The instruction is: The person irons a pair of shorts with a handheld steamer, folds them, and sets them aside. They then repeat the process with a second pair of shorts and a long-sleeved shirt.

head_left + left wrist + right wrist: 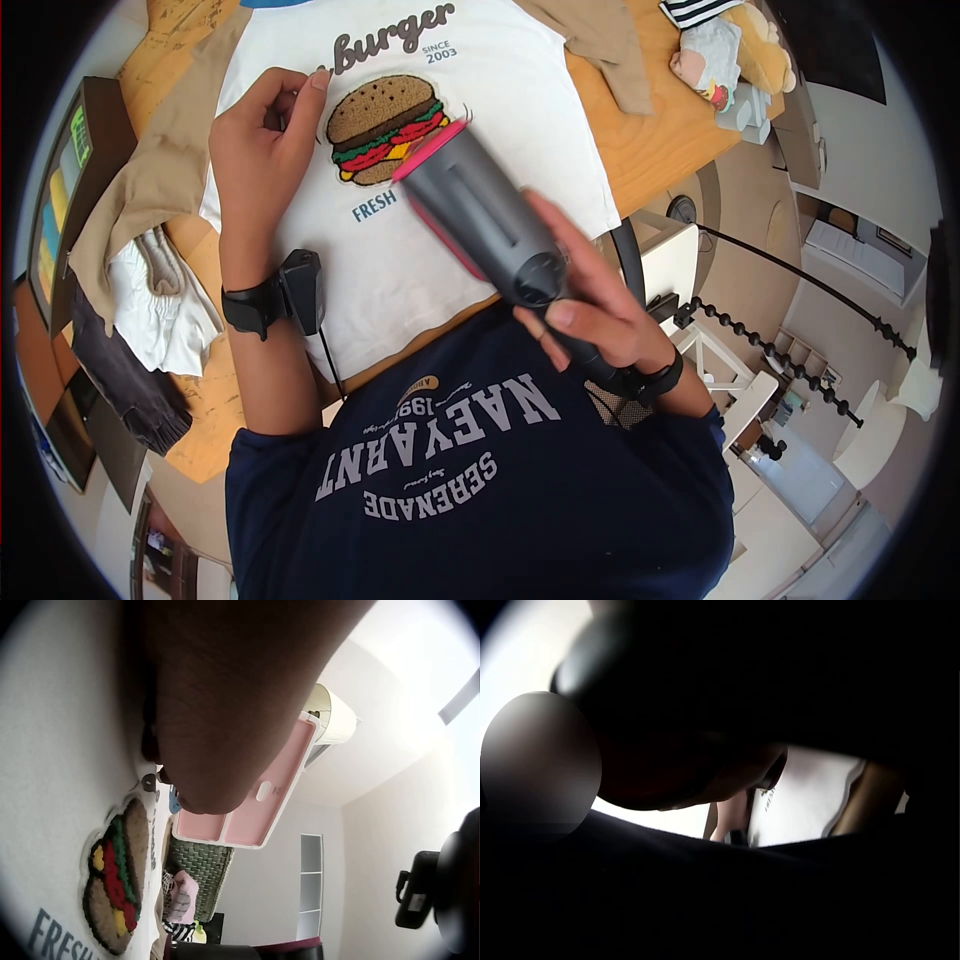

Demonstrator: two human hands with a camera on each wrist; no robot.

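Observation:
A white T-shirt with brown sleeves lies spread on the wooden table, a fuzzy burger patch on its front. My right hand grips the handle of a grey handheld garment steamer. Its pink-rimmed head overlaps the patch's lower right edge in the head view. Left of the patch, my left hand has its fingers curled and pinches the shirt beside the lettering; its fingertips are partly hidden. The left wrist view shows the patch close below that hand. The right wrist view is mostly dark.
White shorts and a dark garment hang at the table's left side. Folded clothes and a plush toy sit at the far right corner. A white chair and a black beaded stand arm are on the right.

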